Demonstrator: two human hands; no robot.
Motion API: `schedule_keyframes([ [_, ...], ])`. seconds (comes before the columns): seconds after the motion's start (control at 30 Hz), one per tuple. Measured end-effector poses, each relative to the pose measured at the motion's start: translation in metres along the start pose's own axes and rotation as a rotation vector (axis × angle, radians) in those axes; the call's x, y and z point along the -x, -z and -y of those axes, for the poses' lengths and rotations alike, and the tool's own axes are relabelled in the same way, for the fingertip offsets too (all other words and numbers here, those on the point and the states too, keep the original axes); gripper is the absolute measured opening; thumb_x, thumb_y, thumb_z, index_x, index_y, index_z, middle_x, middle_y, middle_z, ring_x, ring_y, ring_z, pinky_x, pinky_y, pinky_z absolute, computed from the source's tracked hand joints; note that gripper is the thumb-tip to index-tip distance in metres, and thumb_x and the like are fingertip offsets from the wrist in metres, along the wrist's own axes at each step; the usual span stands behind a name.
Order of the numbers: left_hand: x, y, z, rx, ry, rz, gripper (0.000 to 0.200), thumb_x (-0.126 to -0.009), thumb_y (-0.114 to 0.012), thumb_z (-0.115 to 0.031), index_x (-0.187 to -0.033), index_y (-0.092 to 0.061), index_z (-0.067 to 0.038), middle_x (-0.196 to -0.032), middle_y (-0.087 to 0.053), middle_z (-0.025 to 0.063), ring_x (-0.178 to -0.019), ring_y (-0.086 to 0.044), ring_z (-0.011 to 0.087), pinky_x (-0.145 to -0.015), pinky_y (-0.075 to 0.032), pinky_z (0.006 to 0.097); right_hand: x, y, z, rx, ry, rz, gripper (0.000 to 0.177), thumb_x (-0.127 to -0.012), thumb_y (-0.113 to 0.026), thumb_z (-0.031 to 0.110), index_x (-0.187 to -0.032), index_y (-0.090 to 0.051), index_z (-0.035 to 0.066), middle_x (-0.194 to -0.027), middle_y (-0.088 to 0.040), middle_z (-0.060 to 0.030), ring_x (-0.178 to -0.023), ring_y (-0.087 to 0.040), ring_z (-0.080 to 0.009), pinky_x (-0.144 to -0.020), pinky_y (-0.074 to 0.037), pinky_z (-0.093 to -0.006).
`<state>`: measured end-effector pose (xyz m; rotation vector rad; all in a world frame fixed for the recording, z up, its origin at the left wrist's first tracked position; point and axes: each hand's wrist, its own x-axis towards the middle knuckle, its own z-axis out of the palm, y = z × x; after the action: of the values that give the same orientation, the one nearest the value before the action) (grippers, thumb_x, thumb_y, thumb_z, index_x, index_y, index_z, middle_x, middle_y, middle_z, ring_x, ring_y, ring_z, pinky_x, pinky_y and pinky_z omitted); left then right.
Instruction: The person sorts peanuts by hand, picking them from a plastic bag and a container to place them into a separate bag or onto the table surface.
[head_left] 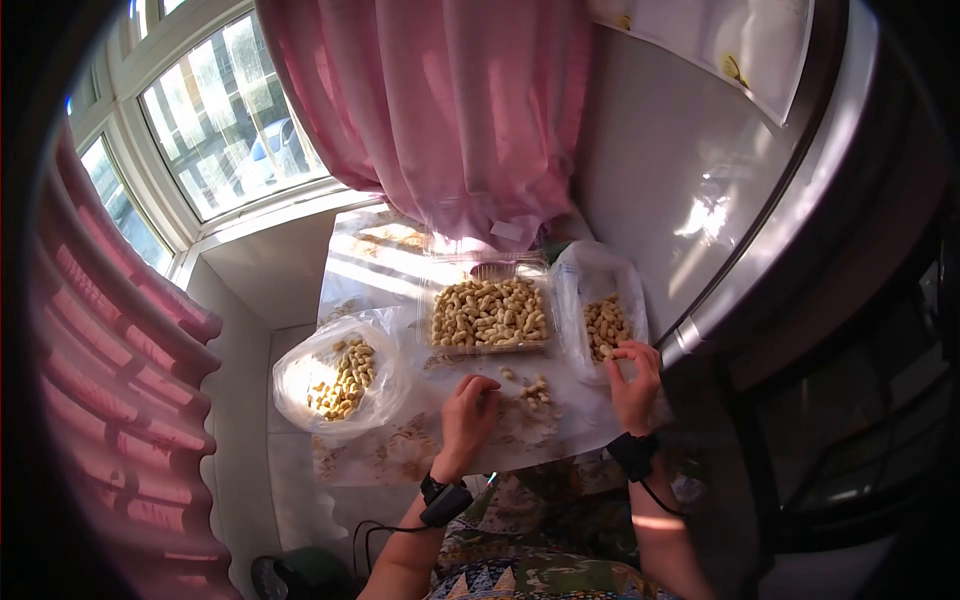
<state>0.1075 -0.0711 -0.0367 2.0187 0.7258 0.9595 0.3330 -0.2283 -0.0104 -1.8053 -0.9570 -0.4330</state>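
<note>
Peanuts in their shells fill a clear plastic box (489,349) in the middle of the table. My right hand (634,390) is at the near end of a plastic bag (567,290) on the right, its thumb and finger pinched around a peanut (606,355). More peanuts (605,322) lie inside that bag. My left hand (468,418) hovers in front of the box with its fingers curled together; whether anything is in them is hidden. Just right of it, a small pile of loose peanuts (536,391) lies on the tablecloth.
A second plastic bag (385,395) with peanuts stands open at the table's left. The patterned tablecloth (375,455) covers the table. Behind are a pink curtain (440,110) and a window (230,120); a pale panel (690,170) rises close on the right.
</note>
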Motion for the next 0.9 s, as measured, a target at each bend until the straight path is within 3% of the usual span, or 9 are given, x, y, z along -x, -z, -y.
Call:
schedule_keyframes([
  [0.3,0.0,0.002,-0.002,0.02,0.066,0.023,0.007,-0.093,-0.073,-0.005,-0.1,-0.07,-0.005,-0.097,-0.069,0.01,-0.081,-0.071,0.0283,-0.07,-0.056,0.0367,0.01,0.006,0.012,-0.109,-0.02,-0.046,0.017,-0.085,-0.081,0.007,-0.094,-0.067,0.002,-0.106,-0.071,-0.0121,-0.105,-0.065,-0.0327,-0.095,-0.051,-0.0427],
  [0.6,-0.001,0.001,0.004,0.0,-0.01,-0.014,0.01,-0.092,-0.073,-0.004,-0.101,-0.071,-0.006,-0.097,-0.069,0.01,-0.081,-0.071,0.028,-0.07,-0.056,0.0364,0.003,-0.001,0.023,0.024,-0.016,-0.095,0.015,-0.086,-0.078,0.005,-0.097,-0.069,0.003,-0.107,-0.07,-0.0111,-0.106,-0.064,-0.0327,-0.096,-0.051,-0.0426],
  [0.77,0.001,0.001,0.003,0.039,0.007,-0.021,0.012,-0.091,-0.073,-0.003,-0.102,-0.072,-0.006,-0.098,-0.07,0.0101,-0.084,-0.072,0.0273,-0.071,-0.057,0.0358,0.031,-0.024,0.06,-0.168,0.2,0.256,0.018,-0.083,-0.078,0.004,-0.1,-0.071,0.006,-0.105,-0.07,-0.0083,-0.105,-0.063,-0.0309,-0.094,-0.051,-0.0424],
  [0.9,0.001,-0.001,0.01,0.062,0.048,-0.017,0.012,-0.091,-0.073,-0.003,-0.103,-0.072,-0.006,-0.098,-0.071,0.0097,-0.085,-0.073,0.0275,-0.072,-0.057,0.0357,0.05,-0.053,0.07,-0.22,0.227,0.375,0.021,-0.081,-0.079,0.006,-0.1,-0.072,0.008,-0.108,-0.069,-0.0065,-0.11,-0.062,-0.0299,-0.096,-0.05,-0.0418],
])
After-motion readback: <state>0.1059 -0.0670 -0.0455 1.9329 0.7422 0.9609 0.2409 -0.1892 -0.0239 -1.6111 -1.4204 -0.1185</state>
